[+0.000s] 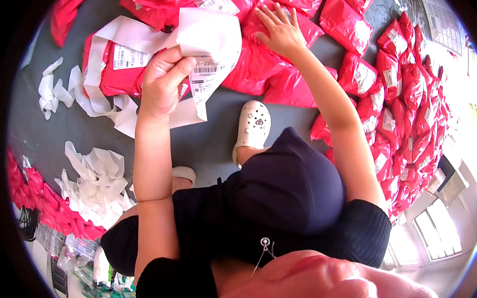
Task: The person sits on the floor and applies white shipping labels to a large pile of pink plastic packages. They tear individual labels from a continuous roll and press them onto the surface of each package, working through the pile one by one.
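Observation:
My left hand [163, 80] pinches a long strip of white label paper [210, 31] between thumb and fingers. Part of the strip curls up above the hand, and a printed shipping label [204, 77] hangs beside the fingertips. The rest trails in loops over a red plastic mailer bag [119, 76] that bears a label. Fingers spread, my right hand [281, 33] rests flat on another red mailer bag [254, 24], on which no label shows. More red bags [255, 65] lie just below that hand on the grey floor.
A large pile of labelled red parcels [410, 103] fills the right side. Crumpled white backing paper [97, 173] heaps at left, near more red bags [55, 206]. My foot in a white clog [254, 126] stands close to the parcels. Grey floor [207, 150] shows between.

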`<move>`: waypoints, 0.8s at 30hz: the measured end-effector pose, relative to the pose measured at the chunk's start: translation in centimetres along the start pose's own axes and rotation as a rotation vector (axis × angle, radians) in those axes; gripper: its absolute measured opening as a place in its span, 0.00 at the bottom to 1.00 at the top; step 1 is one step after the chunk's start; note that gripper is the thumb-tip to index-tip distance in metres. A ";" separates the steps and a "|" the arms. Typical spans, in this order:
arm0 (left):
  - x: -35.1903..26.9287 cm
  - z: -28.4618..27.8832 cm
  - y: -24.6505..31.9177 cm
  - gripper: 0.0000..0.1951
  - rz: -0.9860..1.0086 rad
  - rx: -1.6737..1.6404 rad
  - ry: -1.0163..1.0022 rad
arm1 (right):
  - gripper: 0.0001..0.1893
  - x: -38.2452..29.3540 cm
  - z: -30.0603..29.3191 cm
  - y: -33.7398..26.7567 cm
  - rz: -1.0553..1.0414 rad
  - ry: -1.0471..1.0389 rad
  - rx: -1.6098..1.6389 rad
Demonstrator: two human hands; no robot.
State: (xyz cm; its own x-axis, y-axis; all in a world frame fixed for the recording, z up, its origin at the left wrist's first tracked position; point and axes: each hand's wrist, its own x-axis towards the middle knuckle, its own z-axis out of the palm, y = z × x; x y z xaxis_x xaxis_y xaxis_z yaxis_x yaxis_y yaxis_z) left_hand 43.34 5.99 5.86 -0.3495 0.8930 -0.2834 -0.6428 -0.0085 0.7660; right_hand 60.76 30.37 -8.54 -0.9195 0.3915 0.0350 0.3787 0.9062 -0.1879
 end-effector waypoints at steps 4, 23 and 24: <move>2.0 1.8 0.8 0.12 0.115 0.013 0.064 | 0.26 -1.3 -6.1 -3.4 0.184 0.186 1.043; 0.3 0.3 -1.2 0.10 0.176 0.724 0.354 | 0.17 4.1 -14.4 -13.6 -0.315 0.481 0.323; 0.0 0.5 -0.9 0.10 0.186 0.743 0.336 | 0.17 3.8 -14.9 -14.0 -0.348 0.415 0.311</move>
State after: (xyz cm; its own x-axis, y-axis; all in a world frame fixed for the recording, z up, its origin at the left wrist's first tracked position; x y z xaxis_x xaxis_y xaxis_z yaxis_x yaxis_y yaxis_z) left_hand 44.29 6.23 5.44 -0.6657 0.7239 -0.1814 0.0210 0.2611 0.9651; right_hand 53.55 21.55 8.88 -0.8423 0.1679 0.5122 -0.0413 0.9274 -0.3718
